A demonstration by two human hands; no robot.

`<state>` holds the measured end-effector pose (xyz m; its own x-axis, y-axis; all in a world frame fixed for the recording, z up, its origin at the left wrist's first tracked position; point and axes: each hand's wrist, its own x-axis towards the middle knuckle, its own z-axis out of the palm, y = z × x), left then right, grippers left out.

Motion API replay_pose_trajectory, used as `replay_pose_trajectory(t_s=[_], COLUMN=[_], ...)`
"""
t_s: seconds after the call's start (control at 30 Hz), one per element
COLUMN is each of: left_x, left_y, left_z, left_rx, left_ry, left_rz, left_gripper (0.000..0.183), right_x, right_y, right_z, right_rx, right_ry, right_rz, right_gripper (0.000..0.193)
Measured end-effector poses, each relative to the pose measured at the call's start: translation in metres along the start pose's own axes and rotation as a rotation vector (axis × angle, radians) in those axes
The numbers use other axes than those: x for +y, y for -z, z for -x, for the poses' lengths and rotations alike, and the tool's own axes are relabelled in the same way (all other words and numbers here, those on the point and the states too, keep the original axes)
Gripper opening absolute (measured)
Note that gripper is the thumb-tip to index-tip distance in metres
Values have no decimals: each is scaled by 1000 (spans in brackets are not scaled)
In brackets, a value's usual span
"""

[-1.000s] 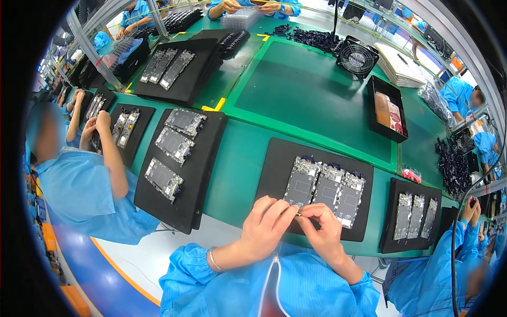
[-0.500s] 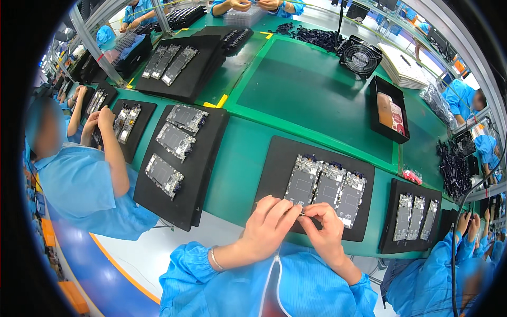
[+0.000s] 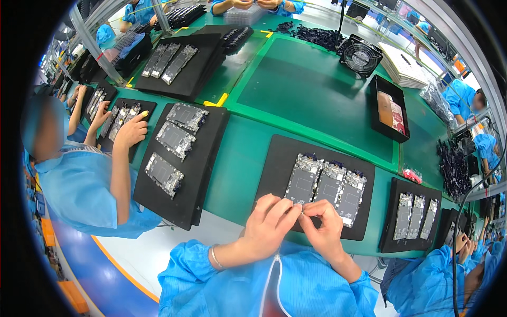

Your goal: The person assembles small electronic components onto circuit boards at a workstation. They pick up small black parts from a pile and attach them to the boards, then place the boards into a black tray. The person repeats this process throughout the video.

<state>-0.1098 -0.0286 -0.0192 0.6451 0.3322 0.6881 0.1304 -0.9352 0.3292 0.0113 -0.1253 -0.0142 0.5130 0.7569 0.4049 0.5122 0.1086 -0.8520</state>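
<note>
My left hand [image 3: 268, 226] and my right hand [image 3: 326, 228] meet fingertip to fingertip over the near edge of a black foam pad [image 3: 275, 166]. Both pinch at something small and dark, mostly covered by the fingers; its kind does not show. On the pad lie three grey circuit boards side by side: a left board [image 3: 303, 182], a middle board [image 3: 329, 186] and a right board [image 3: 351, 196]. My fingers sit just in front of the left board's lower end and hide part of it; whether they touch it I cannot tell.
Left of me, another black pad [image 3: 198, 174] carries three boards, with a co-worker's hand [image 3: 132, 131] beyond it. To the right lies a pad with boards [image 3: 402, 216]. Farther off are a black tray [image 3: 376, 113], a fan [image 3: 360, 56] and a pile of dark parts [image 3: 317, 37].
My hands stay almost in place, fingertips still together. The co-worker on the left has lowered both hands onto their boards and spread them apart.
</note>
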Motion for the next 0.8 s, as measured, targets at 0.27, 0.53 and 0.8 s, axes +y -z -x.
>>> replay_pose_trajectory(t_s=[0.27, 0.53, 0.8], left_x=[-56, -94, -52], left_y=[-17, -81, -88], left_z=[-61, -78, -82], left_rx=[-262, -500, -578], left_ry=[297, 240, 207], left_rz=[47, -59, 241], left_gripper=[47, 67, 52], right_x=[43, 74, 69], right_y=[3, 29, 62], right_z=[1, 34, 13], right_rx=[-97, -290, -72], right_ry=[19, -79, -191], right_rz=[372, 746, 432], right_gripper=[38, 61, 43])
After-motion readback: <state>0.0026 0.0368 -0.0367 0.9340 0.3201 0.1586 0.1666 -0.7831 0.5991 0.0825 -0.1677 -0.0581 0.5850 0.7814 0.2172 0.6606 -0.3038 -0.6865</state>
